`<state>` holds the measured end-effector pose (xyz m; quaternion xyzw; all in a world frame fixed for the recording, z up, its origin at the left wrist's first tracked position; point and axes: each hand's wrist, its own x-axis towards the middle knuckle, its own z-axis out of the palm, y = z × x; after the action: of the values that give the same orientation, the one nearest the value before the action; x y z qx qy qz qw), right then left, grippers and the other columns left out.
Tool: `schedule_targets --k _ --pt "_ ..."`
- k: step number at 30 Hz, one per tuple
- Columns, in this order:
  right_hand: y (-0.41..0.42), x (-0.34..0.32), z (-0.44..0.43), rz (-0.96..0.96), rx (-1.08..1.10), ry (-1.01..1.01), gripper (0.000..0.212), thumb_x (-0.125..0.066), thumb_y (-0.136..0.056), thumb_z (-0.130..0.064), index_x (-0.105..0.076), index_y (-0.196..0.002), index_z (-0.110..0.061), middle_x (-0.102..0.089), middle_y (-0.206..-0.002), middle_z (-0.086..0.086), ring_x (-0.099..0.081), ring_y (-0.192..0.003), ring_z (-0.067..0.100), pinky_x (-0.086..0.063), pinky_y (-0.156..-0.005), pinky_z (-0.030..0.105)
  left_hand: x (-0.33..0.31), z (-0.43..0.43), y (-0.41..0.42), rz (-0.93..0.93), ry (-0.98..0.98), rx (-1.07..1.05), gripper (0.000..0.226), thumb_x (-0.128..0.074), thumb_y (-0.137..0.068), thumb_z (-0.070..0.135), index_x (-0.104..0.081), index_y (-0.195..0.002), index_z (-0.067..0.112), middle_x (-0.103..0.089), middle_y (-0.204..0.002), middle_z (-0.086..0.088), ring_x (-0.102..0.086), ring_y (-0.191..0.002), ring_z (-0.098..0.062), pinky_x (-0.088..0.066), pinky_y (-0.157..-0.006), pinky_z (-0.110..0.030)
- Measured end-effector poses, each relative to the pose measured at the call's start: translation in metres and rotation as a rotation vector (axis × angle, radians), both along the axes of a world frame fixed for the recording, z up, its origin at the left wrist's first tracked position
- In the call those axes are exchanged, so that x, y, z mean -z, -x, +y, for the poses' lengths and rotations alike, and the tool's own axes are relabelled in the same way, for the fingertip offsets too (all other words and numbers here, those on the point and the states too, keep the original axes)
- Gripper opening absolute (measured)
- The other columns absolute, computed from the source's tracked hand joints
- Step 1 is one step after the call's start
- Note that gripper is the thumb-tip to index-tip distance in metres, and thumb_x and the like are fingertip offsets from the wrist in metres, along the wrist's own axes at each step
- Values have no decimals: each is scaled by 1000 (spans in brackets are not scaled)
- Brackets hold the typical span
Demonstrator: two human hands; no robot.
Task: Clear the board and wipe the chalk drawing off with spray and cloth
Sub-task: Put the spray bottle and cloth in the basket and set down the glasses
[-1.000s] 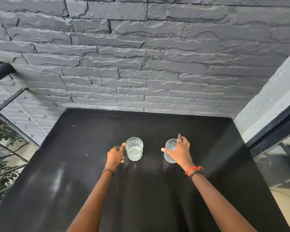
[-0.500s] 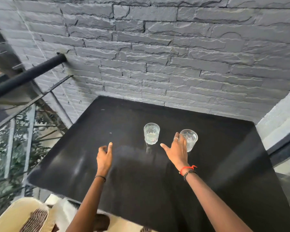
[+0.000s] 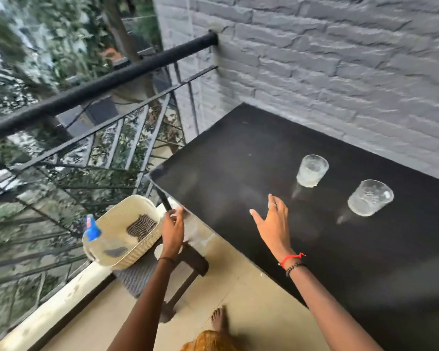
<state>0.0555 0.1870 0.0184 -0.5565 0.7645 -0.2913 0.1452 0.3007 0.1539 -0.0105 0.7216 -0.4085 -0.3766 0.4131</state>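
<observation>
Board [image 3: 238, 158] bears two glasses [image 3: 312, 171]; right hand [image 3: 274, 224] splayed, empty; left hand [image 3: 173, 231] grip loose, contents unclear.

Light: soft daylight, brightest at the open left side beyond the railing [image 3: 91, 89].
Shadows: faint, short ones beside the two glasses [image 3: 312, 171] on the table [image 3: 238, 153].
Glare: dull sheen near the table's left corner.
Blur: motion smear everywhere, strongest on the foliage, basket [image 3: 127, 236] and bottle [image 3: 93, 228].
Distortion: wide-angle bending of the wall [image 3: 327, 59].
</observation>
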Motion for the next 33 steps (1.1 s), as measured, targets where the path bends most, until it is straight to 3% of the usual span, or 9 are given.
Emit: schedule_targets --k 4,9,13,15,17,19,22,26,33 --pt "-49 5 1 -39 -157 14 64 -56 -90 -36 -33 -142 -5 -37 -143 10 -29 -134 22 -27 -109 31 13 28 -46 21 -15 -129 37 -48 -98 41 -55 -113 9 -65 -110 -14 -62 -104 -31 -50 -93 -45" --pt "-105 13 -5 -67 -360 80 51 -51 -94 -28 -39 -140 -11 -42 -139 5 -33 -130 15 -30 -108 27 28 50 -87 60 7 -234 38 -46 -101 30 -51 -124 0 -59 -120 -14 -54 -111 -24 -41 -93 -32" --pt "-153 33 -17 -89 -483 65 44 -49 -95 -23 -42 -138 -13 -44 -136 2 -34 -125 6 -28 -107 17 64 57 -121 55 -56 -264 32 -47 -101 25 -50 -121 2 -59 -119 -16 -55 -111 -28 -40 -93 -34" --pt "-164 41 -17 -107 -511 51 43 -48 -95 -22 -42 -137 -14 -44 -134 2 -37 -124 7 -34 -107 21 79 59 -126 52 -82 -278 32 -50 -100 23 -50 -123 2 -60 -125 -17 -54 -117 -31 -41 -100 -40" --pt "-179 53 -21 -114 -523 15 44 -48 -96 -23 -41 -138 -15 -42 -136 3 -41 -126 11 -38 -106 26 92 56 -134 17 -103 -282 30 -51 -99 16 -52 -122 -2 -60 -123 -13 -54 -112 -25 -40 -95 -35" --pt "-191 68 -26 -97 -530 -31 44 -48 -96 -23 -41 -138 -13 -42 -138 5 -40 -129 15 -34 -106 24 104 52 -139 -11 -138 -288 25 -51 -97 9 -55 -117 -6 -60 -113 -12 -51 -102 -21 -34 -86 -29" --pt "-207 92 -40 -89 -524 -114 45 -48 -96 -23 -40 -138 -10 -42 -139 6 -36 -131 17 -27 -105 19 133 43 -148 -16 -232 -265 18 -53 -96 9 -58 -106 -6 -63 -109 -22 -56 -98 -30 -36 -82 -31" --pt "-226 130 -66 -124 -443 -276 56 -52 -93 -29 -34 -141 -7 -40 -142 9 -32 -133 20 -29 -109 29 174 26 -157 -35 -349 -213 20 -54 -94 8 -63 -104 -8 -64 -107 -23 -57 -102 -35 -40 -84 -34" --pt "-255 200 -117 -140 -342 -574 95 -64 -80 -51 -19 -143 3 -32 -144 20 -28 -134 32 -28 -110 38 236 3 -159 -105 -518 11 26 -49 -97 14 -63 -101 -7 -63 -104 -27 -58 -103 -43 -46 -85 -41"
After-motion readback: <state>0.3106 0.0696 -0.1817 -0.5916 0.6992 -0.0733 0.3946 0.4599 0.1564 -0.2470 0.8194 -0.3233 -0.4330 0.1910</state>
